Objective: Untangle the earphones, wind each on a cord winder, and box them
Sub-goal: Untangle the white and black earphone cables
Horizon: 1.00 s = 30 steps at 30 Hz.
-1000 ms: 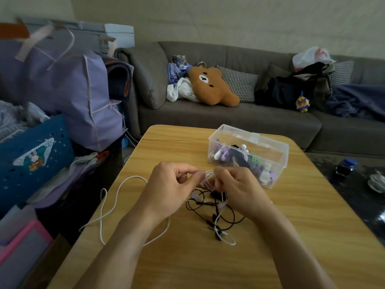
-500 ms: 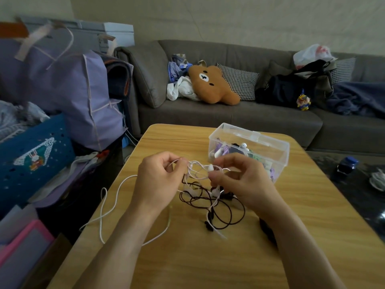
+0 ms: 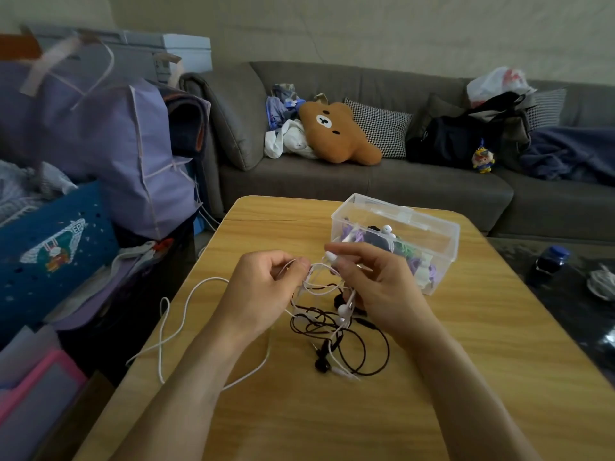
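Note:
White earphones point(image 3: 186, 304) and black earphones point(image 3: 369, 354) hang tangled together between my hands above the wooden table point(image 3: 332, 420). My left hand point(image 3: 263, 294) pinches the white cord near the knot. My right hand point(image 3: 376, 287) holds a white earbud at its fingertips, raised a little above the table. A second white earbud point(image 3: 342, 309) dangles under that hand. Black loops and a black earbud point(image 3: 321, 364) lie on the tabletop below. A long white loop trails left to the table's edge. A clear plastic box point(image 3: 429, 227) with purple and green cord winders stands behind my right hand.
A grey sofa point(image 3: 366, 184) with a brown bear cushion point(image 3: 336, 131), bags and clothes runs behind the table. Purple storage bags point(image 3: 100, 144) and a blue bag point(image 3: 50, 251) crowd the left side. A dark low table with a blue-capped bottle point(image 3: 549, 261) sits at the right.
Both hands have lifted the tangle off the table and drawn slightly apart. My right hand now holds up a white earbud, and the cords hang in looser, wider loops.

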Motion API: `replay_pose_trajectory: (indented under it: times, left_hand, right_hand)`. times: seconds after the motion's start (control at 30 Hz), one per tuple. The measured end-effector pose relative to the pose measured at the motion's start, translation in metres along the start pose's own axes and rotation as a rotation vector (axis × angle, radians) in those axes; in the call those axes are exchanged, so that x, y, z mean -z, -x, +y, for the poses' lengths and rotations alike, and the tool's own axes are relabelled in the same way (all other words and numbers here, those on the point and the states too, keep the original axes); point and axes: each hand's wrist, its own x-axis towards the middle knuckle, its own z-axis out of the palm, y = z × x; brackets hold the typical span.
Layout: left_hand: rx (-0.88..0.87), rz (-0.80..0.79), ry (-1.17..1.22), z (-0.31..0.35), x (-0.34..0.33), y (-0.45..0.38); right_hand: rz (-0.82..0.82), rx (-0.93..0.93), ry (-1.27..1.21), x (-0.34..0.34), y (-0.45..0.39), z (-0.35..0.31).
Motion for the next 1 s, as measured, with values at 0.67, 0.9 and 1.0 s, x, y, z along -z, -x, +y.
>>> replay_pose_trajectory:
  times: [0.67,0.9,1.0]
  left_hand:
    - [-0.092,0.26,0.007,0.005,0.003,0.003]
    - [-0.112,0.176,-0.108,0.001,0.002,0.002]
    - [-0.053,0.142,-0.126,0.001,0.004,0.001]
  right_hand:
    - [-0.014,0.024,0.251,0.019,-0.001,-0.01]
    - [0.153,-0.033,0.426,0.01,-0.004,-0.005]
    - [0.133,-0.003,0.462,0.0,0.002,-0.013]
